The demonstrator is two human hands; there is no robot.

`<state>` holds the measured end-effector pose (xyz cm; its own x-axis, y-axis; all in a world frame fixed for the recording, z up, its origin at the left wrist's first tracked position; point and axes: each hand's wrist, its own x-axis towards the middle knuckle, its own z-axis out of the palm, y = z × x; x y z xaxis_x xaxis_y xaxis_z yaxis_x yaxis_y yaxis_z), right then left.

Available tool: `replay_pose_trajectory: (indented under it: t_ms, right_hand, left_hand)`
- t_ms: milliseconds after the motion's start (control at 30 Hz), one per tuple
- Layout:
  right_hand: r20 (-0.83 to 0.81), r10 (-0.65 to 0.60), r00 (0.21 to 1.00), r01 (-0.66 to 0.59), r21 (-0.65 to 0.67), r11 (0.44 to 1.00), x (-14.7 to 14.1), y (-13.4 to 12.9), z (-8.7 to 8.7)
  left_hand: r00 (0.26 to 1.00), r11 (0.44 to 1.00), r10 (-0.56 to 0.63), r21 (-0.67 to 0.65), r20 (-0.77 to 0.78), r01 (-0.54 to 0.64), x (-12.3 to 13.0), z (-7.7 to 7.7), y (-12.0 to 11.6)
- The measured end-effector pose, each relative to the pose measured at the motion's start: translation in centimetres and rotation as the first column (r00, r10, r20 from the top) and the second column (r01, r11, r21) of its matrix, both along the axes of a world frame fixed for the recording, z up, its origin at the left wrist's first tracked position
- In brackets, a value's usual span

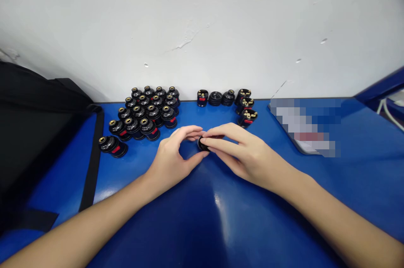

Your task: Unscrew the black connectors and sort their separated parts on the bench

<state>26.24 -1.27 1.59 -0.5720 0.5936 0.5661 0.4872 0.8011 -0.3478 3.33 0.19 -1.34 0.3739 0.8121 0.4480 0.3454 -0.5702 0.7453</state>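
Observation:
Between my two hands is a black lamp socket part (202, 144), mostly hidden by the fingers. My left hand (175, 149) is curled around it from the left, with thumb and fingertips closed at its edge. From the right, the fingers of my right hand (244, 149) pinch the same part. Beyond my left hand, several black lamp sockets (138, 113) with brass-threaded tops and red marks stand in rows. Behind my right hand are open socket bodies (248, 117) with brass contacts showing. A ringed black piece (215, 98) and a domed cap (228, 97) stand near the wall.
The blue table (189, 217) meets a white wall (202, 28) at the back. A black bag (41, 133) with a strap (93, 167) lies at the left. On the right is a flat, pixelated device (303, 129), with a white cable (389, 112) farther right.

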Motion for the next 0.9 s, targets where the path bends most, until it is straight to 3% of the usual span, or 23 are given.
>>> replay_pose_trajectory:
  t_ms: [133, 300, 433, 533, 667, 900]
  right_hand:
    - [0.021, -0.019, 1.000, 0.020, -0.012, 1.000, 0.1, 0.1, 0.1]
    - [0.014, -0.074, 0.997, 0.074, -0.007, 0.997, 0.2, 0.9, 0.7]
    - [0.024, -0.206, 0.978, 0.205, 0.032, 0.978, 0.7, 2.4, 2.3]
    - [0.080, -0.306, 0.949, 0.300, 0.078, 0.951, 1.6, 4.5, 3.8]
    - [0.189, -0.437, 0.879, 0.412, 0.158, 0.898, 3.5, 8.3, 4.8]
    - [0.347, -0.474, 0.809, 0.439, 0.178, 0.881, 5.3, 12.6, 3.8]
  left_hand:
    - [0.997, 0.996, 0.015, 0.083, -0.070, -0.009, -0.1, 0.2, -0.1]
    - [0.945, 0.938, 0.070, 0.345, -0.321, 0.048, -0.9, 1.3, 0.0]
    - [0.877, 0.869, 0.242, 0.495, -0.415, -0.006, -1.6, 2.1, 0.4]
    - [0.808, 0.853, 0.346, 0.519, -0.476, -0.059, -1.7, 2.1, 0.5]
    - [0.784, 0.869, 0.338, 0.493, -0.520, -0.048, -1.6, 1.8, 0.5]
    - [0.781, 0.852, 0.346, 0.523, -0.519, -0.029, -1.7, 1.6, 0.9]
